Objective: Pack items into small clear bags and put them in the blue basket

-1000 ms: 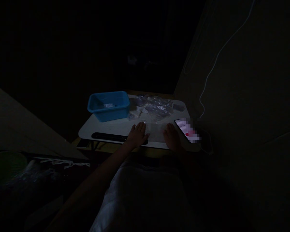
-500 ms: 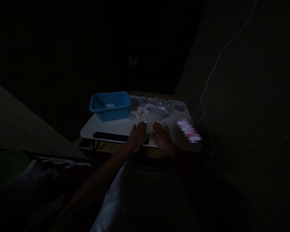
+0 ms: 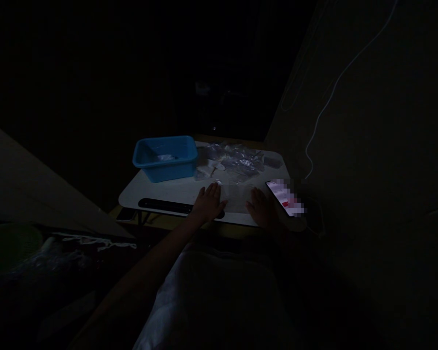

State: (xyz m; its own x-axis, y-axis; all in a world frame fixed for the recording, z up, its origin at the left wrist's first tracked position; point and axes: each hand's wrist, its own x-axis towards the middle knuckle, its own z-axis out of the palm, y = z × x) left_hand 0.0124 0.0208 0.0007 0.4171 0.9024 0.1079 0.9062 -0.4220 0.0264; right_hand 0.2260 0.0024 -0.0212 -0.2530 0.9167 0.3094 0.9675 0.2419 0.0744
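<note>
The room is very dark. My left hand (image 3: 208, 204) lies flat, fingers together, on the small white table (image 3: 156, 192) near its front edge. My right hand (image 3: 260, 208) lies flat to the right of it, with a thin clear plastic sheet (image 3: 236, 197) between the two hands; both seem to press on its ends. A lit phone (image 3: 285, 198) lies just right of my right hand. A pile of clear plastic bags (image 3: 237, 163) sits behind the hands.
A blue plastic tub (image 3: 165, 158) stands at the table's back left with something pale inside. A long black bar (image 3: 168, 206) lies along the front edge. A white cable (image 3: 323, 104) hangs on the right wall. A green round object (image 3: 7, 245) sits far left.
My right hand slid left until it lay next to the left hand half a second ago, then slid back right beside the phone. The left hand stayed in place.
</note>
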